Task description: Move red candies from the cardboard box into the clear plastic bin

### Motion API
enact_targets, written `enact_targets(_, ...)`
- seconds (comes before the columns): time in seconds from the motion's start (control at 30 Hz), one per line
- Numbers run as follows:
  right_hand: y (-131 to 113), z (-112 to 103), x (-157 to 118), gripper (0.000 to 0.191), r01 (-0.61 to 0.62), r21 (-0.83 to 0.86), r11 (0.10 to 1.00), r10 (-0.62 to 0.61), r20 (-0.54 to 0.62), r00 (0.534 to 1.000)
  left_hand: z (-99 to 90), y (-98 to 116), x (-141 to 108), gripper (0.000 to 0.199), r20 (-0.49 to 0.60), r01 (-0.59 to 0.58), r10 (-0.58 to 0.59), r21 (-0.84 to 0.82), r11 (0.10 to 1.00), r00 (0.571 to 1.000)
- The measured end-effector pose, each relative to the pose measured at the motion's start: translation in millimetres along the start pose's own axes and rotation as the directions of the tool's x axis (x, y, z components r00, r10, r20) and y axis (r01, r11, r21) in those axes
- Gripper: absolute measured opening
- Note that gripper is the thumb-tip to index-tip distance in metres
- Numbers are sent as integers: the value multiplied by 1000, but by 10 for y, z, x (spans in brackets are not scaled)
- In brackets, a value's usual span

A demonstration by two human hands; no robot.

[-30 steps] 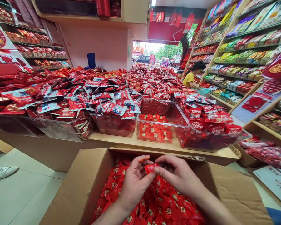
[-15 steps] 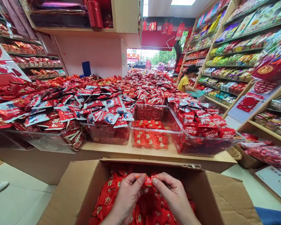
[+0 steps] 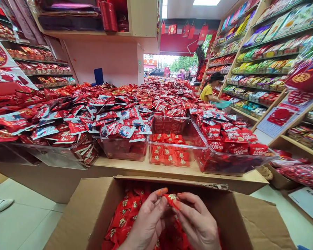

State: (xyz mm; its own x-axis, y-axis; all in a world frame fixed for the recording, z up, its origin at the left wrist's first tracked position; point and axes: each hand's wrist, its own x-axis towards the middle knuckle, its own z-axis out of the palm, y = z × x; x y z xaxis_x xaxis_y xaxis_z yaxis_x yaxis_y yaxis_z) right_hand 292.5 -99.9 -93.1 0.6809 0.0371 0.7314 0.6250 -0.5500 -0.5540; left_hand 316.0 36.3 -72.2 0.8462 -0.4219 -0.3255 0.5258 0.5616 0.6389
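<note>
A small red packet with a gold character [image 3: 172, 197] is pinched between my two hands, above an open cardboard box [image 3: 94, 205]. My left hand [image 3: 148, 218] has thumb and fingertips on its left end. On its right side, the fingers of my right hand [image 3: 198, 218] press against it. Many similar red packets [image 3: 120, 222] fill the box below. Beyond the box, a clear plastic bin [image 3: 177, 148] on the wooden counter holds rows of matching red packets, with bare bottom showing at its right.
Heaped red and silver packets [image 3: 114, 118] cover the counter [image 3: 135, 168]. Another full bin [image 3: 232, 163] stands at the right. Stocked shelves [image 3: 266, 62] line the right wall. A person in yellow [image 3: 206, 92] is farther back. A shoe [image 3: 0, 205] shows at the far left.
The packet has turned so that its gold character shows. My right hand has shifted slightly right, its fingers more spread. The whole view has moved slightly.
</note>
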Motion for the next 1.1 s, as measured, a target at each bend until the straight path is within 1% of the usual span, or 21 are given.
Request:
enact_targets(0.07,-26,-7,20,39,132,-75,988,-128,62,990,23,34,-24,31,16,-18,19,-43,999,1000)
enact_targets(0.1,-42,-6,28,38,172,-88,981,-164,92,982,28,51,-33,33,10,-20,20,-54,998,1000)
enact_targets(0.13,-57,-4,34,37,187,-82,979,-177,116,977,27,67,-39,35,7,-23,24,-53,998,1000)
enact_targets(0.17,-70,-3,37,35,168,-62,984,-160,125,979,20,79,-42,36,12,-31,32,-39,999,999)
enact_targets(0.23,-86,-5,34,31,31,22,999,-33,95,995,-9,87,-43,37,43,-93,92,29,995,995)
enact_targets(0.27,-89,-7,29,27,-73,77,994,66,79,995,-28,81,-42,38,70,-132,126,78,988,989)
enact_targets(0.3,-91,-6,24,24,-191,135,972,182,76,980,-48,69,-39,38,98,-173,161,129,976,982)
enact_targets(0.33,-90,-2,18,21,-314,193,930,299,100,949,-68,51,-37,39,129,-207,185,180,962,974)
enact_targets(0.37,-89,7,13,19,-426,253,869,401,145,904,-84,30,-36,41,163,-235,201,226,945,966)
enact_targets(0.43,-83,38,9,23,-612,358,705,552,265,791,-107,-17,-37,44,226,-285,220,309,907,949)
enact_targets(0.47,-77,57,8,27,-674,401,621,601,308,737,-111,-37,-38,45,247,-312,236,341,887,940)
enact_targets(0.5,-69,76,8,31,-713,440,546,634,339,695,-112,-53,-38,47,260,-335,251,363,869,932)
enact_targets(0.57,-43,105,11,35,-748,515,420,670,381,638,-106,-68,-32,49,248,-361,283,371,856,926)
enact_targets(0.63,-15,113,17,37,-754,577,312,692,406,597,-98,-60,-16,50,194,-345,293,345,873,936)
enact_targets(0.7,-1,96,30,37,-753,609,250,706,417,572,-96,-38,6,40,122,-305,280,331,893,952)
enact_targets(0.73,-3,79,42,38,-751,611,252,710,411,572,-96,-25,15,32,92,-282,267,332,900,959)
enact_targets(0.8,-30,29,77,35,-757,562,332,687,406,602,-96,4,24,22,69,-245,235,339,908,969)
enact_targets(0.9,-113,-94,188,21,-749,379,543,610,435,662,-74,50,11,22,70,-215,203,354,910,977)
enact_targets(0.97,-178,-232,343,17,-683,220,696,549,450,704,-52,80,-4,23,39,-230,232,368,901,972)
enact_targets(1.03,-228,-423,604,17,-550,85,831,474,409,780,-42,93,-6,23,8,-249,268,395,884,963)
enact_targets(1.1,-235,-630,980,18,-389,-58,919,390,268,881,-63,65,11,19,28,-242,258,461,854,966)
